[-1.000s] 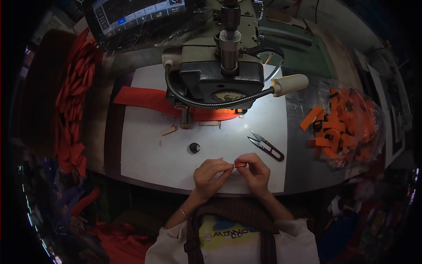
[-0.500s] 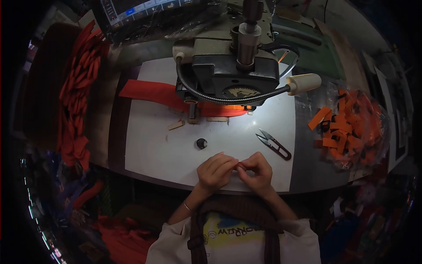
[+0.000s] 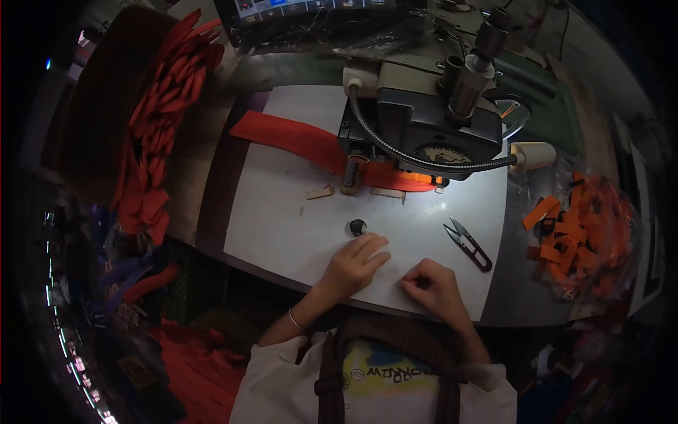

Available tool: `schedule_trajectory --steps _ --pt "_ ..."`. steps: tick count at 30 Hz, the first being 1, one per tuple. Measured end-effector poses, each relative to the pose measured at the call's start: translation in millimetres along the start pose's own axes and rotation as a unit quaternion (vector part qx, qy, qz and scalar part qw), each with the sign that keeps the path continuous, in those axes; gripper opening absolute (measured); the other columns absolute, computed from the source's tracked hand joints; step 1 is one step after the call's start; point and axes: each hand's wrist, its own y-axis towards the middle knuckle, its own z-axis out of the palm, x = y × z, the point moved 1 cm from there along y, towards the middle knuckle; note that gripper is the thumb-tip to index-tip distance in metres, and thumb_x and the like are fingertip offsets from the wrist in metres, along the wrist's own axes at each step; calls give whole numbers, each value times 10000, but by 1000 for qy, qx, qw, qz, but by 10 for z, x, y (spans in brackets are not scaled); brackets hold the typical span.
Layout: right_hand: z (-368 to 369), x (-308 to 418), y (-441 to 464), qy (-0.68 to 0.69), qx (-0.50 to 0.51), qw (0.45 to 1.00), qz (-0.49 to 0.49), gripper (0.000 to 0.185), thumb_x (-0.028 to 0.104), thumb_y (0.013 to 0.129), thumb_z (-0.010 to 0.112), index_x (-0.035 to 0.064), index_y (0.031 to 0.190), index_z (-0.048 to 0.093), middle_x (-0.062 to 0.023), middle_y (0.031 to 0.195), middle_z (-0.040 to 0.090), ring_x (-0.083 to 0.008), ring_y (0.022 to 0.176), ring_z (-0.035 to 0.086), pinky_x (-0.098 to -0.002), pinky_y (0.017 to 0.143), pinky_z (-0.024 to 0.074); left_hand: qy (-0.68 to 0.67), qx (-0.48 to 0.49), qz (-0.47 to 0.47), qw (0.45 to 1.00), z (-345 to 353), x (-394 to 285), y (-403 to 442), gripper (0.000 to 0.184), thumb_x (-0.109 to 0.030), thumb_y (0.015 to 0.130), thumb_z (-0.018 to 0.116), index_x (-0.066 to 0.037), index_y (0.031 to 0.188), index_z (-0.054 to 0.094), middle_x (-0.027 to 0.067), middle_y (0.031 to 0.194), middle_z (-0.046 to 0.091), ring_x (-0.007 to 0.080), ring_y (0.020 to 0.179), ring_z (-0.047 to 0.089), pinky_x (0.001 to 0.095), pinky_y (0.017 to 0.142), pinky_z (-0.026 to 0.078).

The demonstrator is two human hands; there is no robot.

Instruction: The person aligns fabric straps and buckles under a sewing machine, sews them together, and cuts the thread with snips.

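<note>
My left hand (image 3: 352,266) is over the white work surface (image 3: 282,240), its fingers stretched forward and apart, with nothing visible in them. Just beyond its fingertips lies a small round black piece with a pale patch (image 3: 358,227), close to the fingers; I cannot tell whether they touch. My right hand (image 3: 433,285) rests lower right, fingers curled and pinched together; whatever they hold, if anything, is hidden. Thread snips (image 3: 469,245) with dark handles lie to its upper right. A red fabric strip (image 3: 289,134) runs under the sewing machine head (image 3: 431,120).
Orange pieces (image 3: 590,230) lie in a clear plastic bag at the right. A heap of red strips (image 3: 166,120) hangs at the left. A screen (image 3: 311,21) stands behind. Small flat blocks, one of them a pale block (image 3: 320,193), lie before the machine.
My hands, together half a second ago, have come apart. The left has opened and reached towards the small round black piece; the right stays curled. The whole view has shifted and tilted.
</note>
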Motion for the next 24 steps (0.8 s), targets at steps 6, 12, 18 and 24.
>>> schedule_trajectory --steps 6,12,18,24 --pt "-21 53 11 24 12 1000 -13 43 -10 737 654 -9 753 614 -34 733 549 -106 591 487 -208 552 417 -87 103 -173 976 -188 347 138 181 -75 770 623 -72 950 624 63 1032 594 196 934 566 237 760 464" --pt "-53 235 31 -11 -192 957 -219 59 5 719 670 14 757 625 -48 818 613 -133 660 560 -224 600 463 -727 110 -378 562 8 194 47 299 -180 899 539 -20 1151 558 75 1102 582 147 943 571 230 820 463" --pt "-75 167 166 -286 -212 788 -502 127 -9 706 669 37 823 651 -72 922 647 -190 741 600 -249 646 490 -758 95 -423 487 121 -147 94 400 -246 934 500 18 1234 492 91 1108 589 114 916 577 228 864 460" --pt "-59 36 283 -330 -130 779 -517 120 29 713 673 34 825 632 -114 1023 624 -226 837 592 -270 703 502 -752 0 -464 468 137 -212 100 380 -207 922 520 0 1240 491 91 1078 606 121 897 588 227 864 469"
